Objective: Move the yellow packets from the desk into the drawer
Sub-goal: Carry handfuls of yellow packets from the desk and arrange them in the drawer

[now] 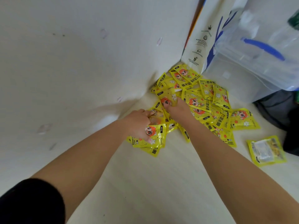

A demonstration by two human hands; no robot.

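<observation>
A black sleeve (30, 202) covers the left upper arm, beside the white wall (64, 62). The left hand (139, 122) has its fingers curled round a fanned bunch of packets (155, 138), gripping them just above the cream desk (161, 183). The top one faces up and its long axis runs roughly across the view.

Just to the right, the right hand (178, 110) reaches into the heap of yellow packets (202, 102) that lies on the desk in the wall corner. It pinches a single packet (166, 96), its fingers showing blurred through the clear window. That packet's long axis points away from the person, toward the corner. The rest of the heap overlaps and points every way.

Behind the heap stand a white printed paper bag (199, 46) and a clear plastic bag (258, 62) with a blue handle. Well apart to the right, a lone packet (267, 151) lies back-side up, slightly askew, near a dark object (284, 110).
</observation>
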